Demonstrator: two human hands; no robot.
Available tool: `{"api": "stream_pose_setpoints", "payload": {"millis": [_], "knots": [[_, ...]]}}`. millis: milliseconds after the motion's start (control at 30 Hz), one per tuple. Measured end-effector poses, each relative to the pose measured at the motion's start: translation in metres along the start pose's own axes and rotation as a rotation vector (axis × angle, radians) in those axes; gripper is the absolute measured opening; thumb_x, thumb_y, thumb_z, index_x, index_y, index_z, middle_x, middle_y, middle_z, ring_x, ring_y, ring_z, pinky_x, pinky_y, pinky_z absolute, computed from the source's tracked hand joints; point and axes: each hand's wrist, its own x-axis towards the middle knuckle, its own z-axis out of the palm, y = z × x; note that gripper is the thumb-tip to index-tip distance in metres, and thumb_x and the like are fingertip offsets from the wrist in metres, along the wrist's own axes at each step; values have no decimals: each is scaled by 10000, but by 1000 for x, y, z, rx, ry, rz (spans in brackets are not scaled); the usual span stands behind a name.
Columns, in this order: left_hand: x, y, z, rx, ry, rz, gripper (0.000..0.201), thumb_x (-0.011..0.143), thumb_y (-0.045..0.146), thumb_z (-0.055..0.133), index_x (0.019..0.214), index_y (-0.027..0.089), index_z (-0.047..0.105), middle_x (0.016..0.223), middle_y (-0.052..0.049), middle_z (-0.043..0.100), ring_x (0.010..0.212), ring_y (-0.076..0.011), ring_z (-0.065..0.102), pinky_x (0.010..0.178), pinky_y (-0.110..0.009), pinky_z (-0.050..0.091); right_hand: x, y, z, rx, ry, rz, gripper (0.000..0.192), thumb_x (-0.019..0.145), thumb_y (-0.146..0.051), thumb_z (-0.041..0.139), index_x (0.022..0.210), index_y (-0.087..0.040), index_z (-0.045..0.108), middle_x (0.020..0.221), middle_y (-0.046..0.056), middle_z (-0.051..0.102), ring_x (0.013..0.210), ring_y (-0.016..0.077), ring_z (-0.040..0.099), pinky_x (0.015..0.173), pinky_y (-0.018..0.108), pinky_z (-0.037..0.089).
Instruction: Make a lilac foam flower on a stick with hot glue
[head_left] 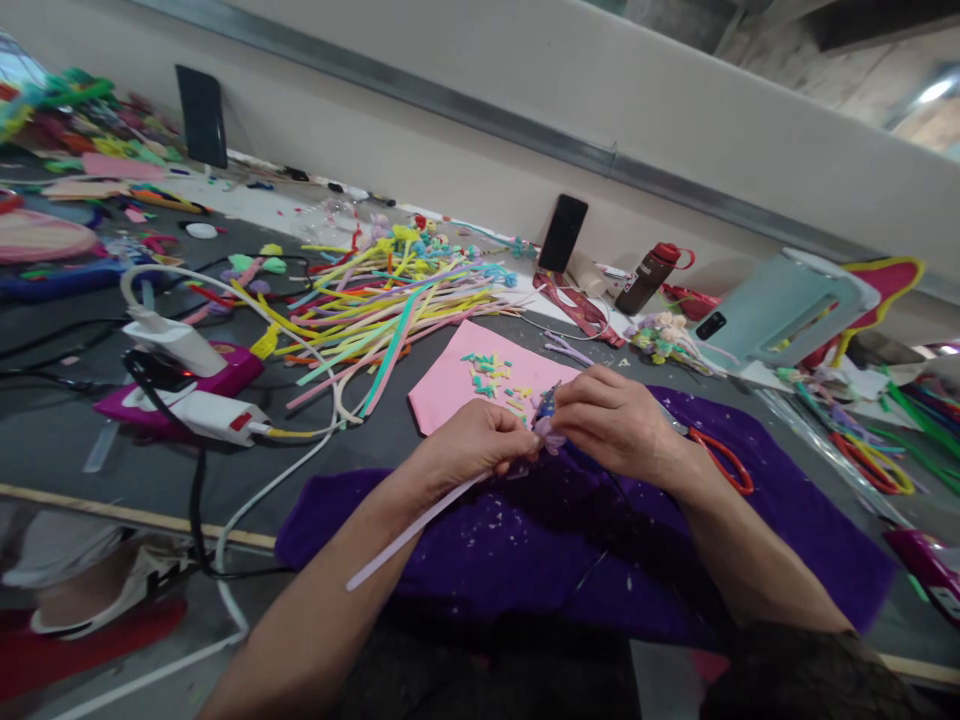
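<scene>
My left hand (476, 440) is closed in a pinch on a lilac fuzzy-stem flower (551, 435), likely of pipe cleaner. A pale lilac stem (412, 532) runs from under this hand down along the left forearm. The fingers of my right hand (619, 420) are closed at the flower's other side; its fingertips are partly hidden. Just beyond lies a pink sheet (442, 385) with short green and yellow clippings (489, 375). Under both hands spreads a purple cloth (480, 550) flecked with bits. Scissors with red handles (724, 460) rest right of my right hand.
A heap of coloured pipe cleaners (375, 320) lies behind to the left. Chargers sit in a magenta power strip (232, 370), with cables trailing over the table edge. A phone (562, 233), a brown bottle (646, 278) and a pale teal device (787, 305) stand along the back.
</scene>
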Motion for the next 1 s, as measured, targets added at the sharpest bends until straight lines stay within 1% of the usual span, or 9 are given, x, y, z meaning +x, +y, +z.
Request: {"api": "stream_pose_setpoints", "payload": {"millis": [300,467,567,700,800,833,900,967,1000], "knots": [[-1,2,0,-45,12,-5,222,656,316,597,513,150,562,372,51,442,314,-42,309,355,-188,183,0,0,0,0,-3,4,141,817,-142,511,862,-190,635,912,53,629,838,166,520,726,313,451],[-1,2,-3,-65,36,-1,207,666,329,609,580,141,617,369,52,442,316,-40,316,361,-180,190,-2,3,-1,30,44,1,146,820,-160,540,909,-196,650,901,51,637,809,156,553,706,300,460],[-1,2,-6,-128,82,43,234,698,363,596,645,137,629,396,51,456,319,-38,326,356,-172,200,-3,4,-5,91,133,56,214,830,-153,531,1019,-193,623,976,75,627,886,158,574,752,300,472],[-2,1,-8,-257,84,80,297,715,415,597,720,121,641,445,44,484,317,-28,329,345,-167,203,-3,0,-12,194,339,196,253,814,-176,554,1063,-184,600,1012,94,607,903,164,585,747,299,482],[-3,0,-8,-372,74,95,300,723,414,605,724,115,640,498,26,526,329,-27,372,347,-166,216,-2,-8,-8,353,407,323,147,806,-201,563,927,-177,644,847,51,637,746,142,594,655,267,471],[-3,0,-8,-408,84,97,295,724,408,609,726,115,641,515,20,538,340,-28,388,349,-164,218,-1,-12,-4,438,388,380,113,809,-214,561,859,-168,652,771,35,634,682,131,582,618,254,459],[-3,0,-7,-498,131,114,287,709,402,632,731,116,641,550,12,557,370,-33,414,361,-164,242,3,-21,9,653,308,503,159,817,-251,551,733,-152,644,643,7,597,569,105,540,542,227,428],[-2,1,-4,-581,205,154,285,677,390,669,730,111,644,597,1,575,429,-44,451,410,-168,312,9,-30,24,909,218,594,199,815,-293,546,717,-145,635,607,-7,572,497,84,510,476,202,405],[-2,2,-3,-614,232,173,292,661,388,685,731,107,645,622,-7,583,470,-56,477,447,-175,348,12,-33,31,1027,179,630,188,808,-306,552,760,-147,638,653,-2,588,491,79,518,452,191,399]]}}
